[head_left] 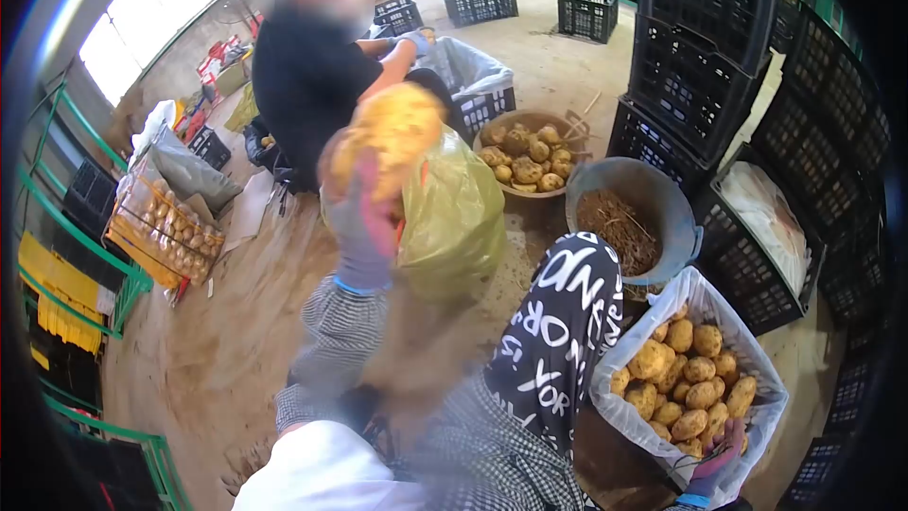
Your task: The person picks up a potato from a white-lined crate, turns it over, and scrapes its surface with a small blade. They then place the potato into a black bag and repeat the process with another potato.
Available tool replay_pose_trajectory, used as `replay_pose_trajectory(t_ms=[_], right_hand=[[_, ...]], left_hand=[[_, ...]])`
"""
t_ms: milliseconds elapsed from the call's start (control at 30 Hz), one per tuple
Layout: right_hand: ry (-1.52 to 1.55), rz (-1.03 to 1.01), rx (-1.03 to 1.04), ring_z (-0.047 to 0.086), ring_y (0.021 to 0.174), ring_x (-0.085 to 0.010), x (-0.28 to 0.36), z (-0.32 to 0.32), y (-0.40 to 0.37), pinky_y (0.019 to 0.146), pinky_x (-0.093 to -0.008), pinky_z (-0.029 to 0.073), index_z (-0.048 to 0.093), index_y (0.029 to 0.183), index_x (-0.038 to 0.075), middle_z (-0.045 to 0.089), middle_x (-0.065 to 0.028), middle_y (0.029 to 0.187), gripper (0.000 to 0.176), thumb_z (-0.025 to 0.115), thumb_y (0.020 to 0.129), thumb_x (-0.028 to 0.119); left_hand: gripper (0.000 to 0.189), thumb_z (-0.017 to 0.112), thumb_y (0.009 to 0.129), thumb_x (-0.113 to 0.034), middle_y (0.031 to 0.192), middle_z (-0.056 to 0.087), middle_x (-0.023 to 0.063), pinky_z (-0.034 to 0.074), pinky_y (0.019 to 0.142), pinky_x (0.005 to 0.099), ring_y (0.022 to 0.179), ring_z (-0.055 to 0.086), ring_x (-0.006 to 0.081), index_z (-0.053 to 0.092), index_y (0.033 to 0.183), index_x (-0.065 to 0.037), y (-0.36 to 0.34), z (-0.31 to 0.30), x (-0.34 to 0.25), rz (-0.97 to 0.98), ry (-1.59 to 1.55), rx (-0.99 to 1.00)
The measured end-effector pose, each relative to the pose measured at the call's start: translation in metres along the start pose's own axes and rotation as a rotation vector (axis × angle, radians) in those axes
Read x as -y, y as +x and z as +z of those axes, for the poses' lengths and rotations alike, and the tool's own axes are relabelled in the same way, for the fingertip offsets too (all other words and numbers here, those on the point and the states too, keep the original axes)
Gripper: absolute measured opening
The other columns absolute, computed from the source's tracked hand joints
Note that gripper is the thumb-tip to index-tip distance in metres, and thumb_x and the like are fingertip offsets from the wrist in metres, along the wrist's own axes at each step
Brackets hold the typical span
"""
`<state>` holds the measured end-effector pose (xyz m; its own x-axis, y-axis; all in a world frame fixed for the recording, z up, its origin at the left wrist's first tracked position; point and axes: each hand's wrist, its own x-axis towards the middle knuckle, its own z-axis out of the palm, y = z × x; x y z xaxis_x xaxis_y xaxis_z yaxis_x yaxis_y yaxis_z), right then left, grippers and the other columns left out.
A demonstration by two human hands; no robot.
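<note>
Raised in front of me, my left hand [364, 227] wears a grey and pink glove and is closed round a large yellowish potato [395, 137]. Both are slightly blurred. Behind them stands a yellow-green plastic bag [452, 213]. At lower right, my right hand [726, 447], gloved in purple and grey, reaches to the near corner of a crate with a pale plastic liner [619, 364]. Its fingers lie low against the potatoes [695, 388] there and are partly hidden; I cannot tell whether they grip one.
A blue bucket [681, 260] holds dry brown debris, beside a bowl [544, 191] of potatoes. Stacked black crates [686, 85] rise at right. A person [307, 76] sits opposite, near a lined crate [487, 109]. An orange mesh bag [165, 237] of potatoes stands at left.
</note>
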<state>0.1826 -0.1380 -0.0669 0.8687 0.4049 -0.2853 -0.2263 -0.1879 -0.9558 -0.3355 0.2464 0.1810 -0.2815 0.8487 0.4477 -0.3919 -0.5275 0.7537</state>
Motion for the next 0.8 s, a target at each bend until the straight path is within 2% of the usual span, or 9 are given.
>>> replay_pose_trajectory(t_ms=[100, 133, 200, 300, 433, 600, 667, 733, 800], right_hand=[[-0.020, -0.059, -0.037, 0.045, 0.084, -0.0050, -0.001, 0.009, -0.003, 0.070, -0.0180, 0.039, 0.049, 0.143, 0.014, 0.054, -0.0028, 0.134, 0.055, 0.047, 0.098, 0.046], [-0.036, -0.084, -0.023, 0.046, 0.086, -0.0058, -0.003, 0.009, -0.004, 0.072, -0.0192, 0.040, 0.051, 0.142, 0.015, 0.054, -0.0024, 0.135, 0.055, 0.047, 0.098, 0.047], [-0.025, -0.057, -0.019, 0.046, 0.086, -0.0059, -0.006, 0.010, -0.002, 0.072, -0.0191, 0.039, 0.051, 0.142, 0.015, 0.054, -0.0027, 0.135, 0.055, 0.048, 0.098, 0.047], [0.009, 0.021, -0.014, 0.046, 0.086, -0.0060, -0.007, 0.006, 0.000, 0.073, -0.0189, 0.039, 0.051, 0.142, 0.016, 0.054, -0.0031, 0.135, 0.055, 0.049, 0.098, 0.047], [0.062, 0.100, -0.019, 0.047, 0.086, -0.0061, -0.010, 0.003, -0.001, 0.073, -0.0187, 0.039, 0.051, 0.143, 0.016, 0.055, -0.0036, 0.135, 0.055, 0.050, 0.097, 0.047], [0.062, 0.103, 0.000, 0.048, 0.087, -0.0071, -0.021, 0.003, -0.004, 0.074, -0.0190, 0.039, 0.050, 0.143, 0.015, 0.055, -0.0047, 0.135, 0.057, 0.051, 0.097, 0.047], [0.038, 0.053, 0.021, 0.049, 0.088, -0.0083, -0.021, 0.002, -0.006, 0.075, -0.0199, 0.040, 0.049, 0.144, 0.014, 0.055, -0.0048, 0.135, 0.058, 0.051, 0.097, 0.048], [0.032, 0.023, 0.043, 0.050, 0.088, -0.0097, -0.020, 0.004, -0.010, 0.076, -0.0213, 0.040, 0.049, 0.144, 0.014, 0.056, -0.0046, 0.135, 0.059, 0.052, 0.096, 0.048], [0.034, 0.025, 0.041, 0.050, 0.088, -0.0098, -0.018, 0.003, -0.009, 0.076, -0.0214, 0.040, 0.049, 0.144, 0.014, 0.056, -0.0045, 0.135, 0.059, 0.052, 0.096, 0.048]], left_hand=[[0.049, 0.069, 0.093, -0.014, 0.121, 0.055, 0.0113, 0.056, 0.083, 0.0333, 0.107, 0.060, 0.0200, 0.044, 0.133, -0.004, 0.025, -0.051, 0.003, 0.154, 0.260, -0.413], [0.048, 0.069, 0.092, -0.015, 0.118, 0.055, 0.0107, 0.055, 0.081, 0.0319, 0.105, 0.059, 0.0189, 0.044, 0.132, -0.003, 0.028, -0.087, 0.024, 0.081, 0.355, -0.411], [0.046, 0.070, 0.092, -0.018, 0.114, 0.056, 0.0096, 0.053, 0.078, 0.0292, 0.100, 0.058, 0.0166, 0.044, 0.128, -0.003, 0.030, -0.161, 0.076, -0.068, 0.532, -0.398], [0.038, 0.069, 0.093, -0.019, 0.106, 0.057, 0.0066, 0.051, 0.077, 0.0275, 0.094, 0.058, 0.0145, 0.047, 0.119, -0.002, -0.013, -0.163, 0.083, -0.077, 0.755, -0.216], [0.053, 0.074, 0.089, -0.020, 0.115, 0.057, 0.0118, 0.048, 0.088, 0.0306, 0.105, 0.058, 0.0184, 0.044, 0.129, -0.003, -0.008, -0.184, 0.051, -0.189, 1.025, 0.050], [0.064, 0.076, 0.088, -0.022, 0.125, 0.058, 0.0128, 0.051, 0.093, 0.0358, 0.113, 0.059, 0.0242, 0.042, 0.140, -0.005, -0.008, -0.208, 0.086, -0.216, 0.976, -0.410], [0.066, 0.077, 0.087, -0.021, 0.127, 0.058, 0.0126, 0.052, 0.094, 0.0368, 0.115, 0.060, 0.0251, 0.042, 0.142, -0.006, -0.011, -0.204, 0.090, -0.330, 0.657, -0.379], [0.065, 0.077, 0.087, -0.019, 0.127, 0.059, 0.0117, 0.053, 0.093, 0.0365, 0.114, 0.060, 0.0244, 0.043, 0.141, -0.006, -0.020, -0.180, 0.074, -0.520, 0.060, -0.113], [0.058, 0.074, 0.090, -0.021, 0.126, 0.060, 0.0097, 0.057, 0.085, 0.0410, 0.108, 0.064, 0.0253, 0.045, 0.139, -0.009, -0.020, -0.176, 0.066, -0.559, 0.123, -0.191]])
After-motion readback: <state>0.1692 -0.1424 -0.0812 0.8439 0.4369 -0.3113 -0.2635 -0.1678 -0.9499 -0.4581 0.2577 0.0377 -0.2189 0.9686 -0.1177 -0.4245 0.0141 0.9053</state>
